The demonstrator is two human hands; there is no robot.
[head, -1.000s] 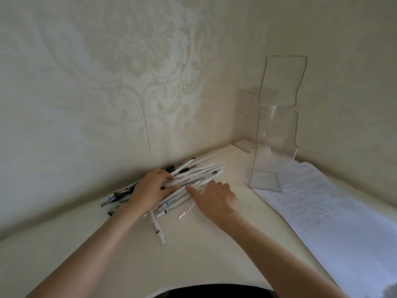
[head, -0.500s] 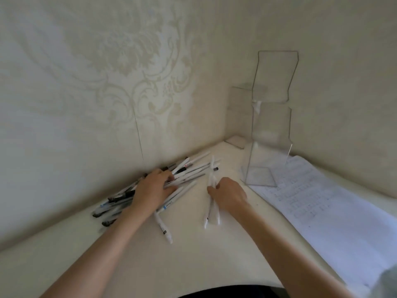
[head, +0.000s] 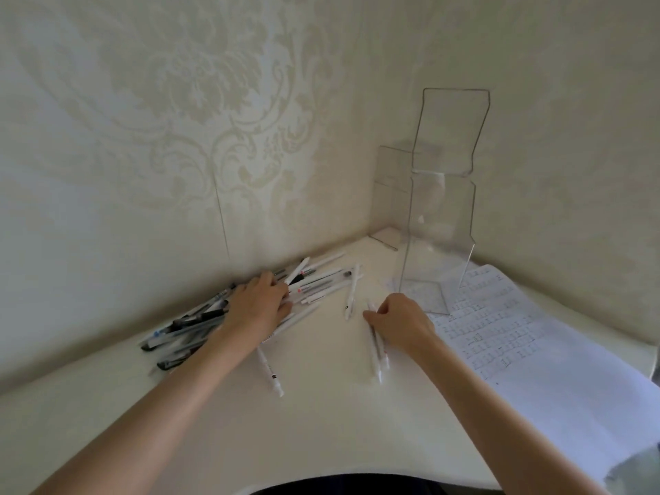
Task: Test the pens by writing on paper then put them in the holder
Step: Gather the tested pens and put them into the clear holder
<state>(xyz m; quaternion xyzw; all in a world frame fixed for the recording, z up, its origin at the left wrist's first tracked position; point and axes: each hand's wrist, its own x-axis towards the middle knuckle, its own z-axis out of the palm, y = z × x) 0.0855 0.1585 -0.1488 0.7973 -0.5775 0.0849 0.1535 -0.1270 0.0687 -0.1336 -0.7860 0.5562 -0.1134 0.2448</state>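
right hand [head: 405, 325] | dragged white pens [head: 376, 355] clear of pile [head: 221, 316]

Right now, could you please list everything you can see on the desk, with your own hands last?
Pen pile: many, white and black, against left wall.
Loose pens: one white, mid-desk; one white, nearer the front edge.
Held pens: about two, white.
Holder: one, clear, empty, in the corner.
Paper: sheet, white with writing, right side.
Desk: one, cream.
Left hand: resting on pile.
Right hand: closed on held pens.
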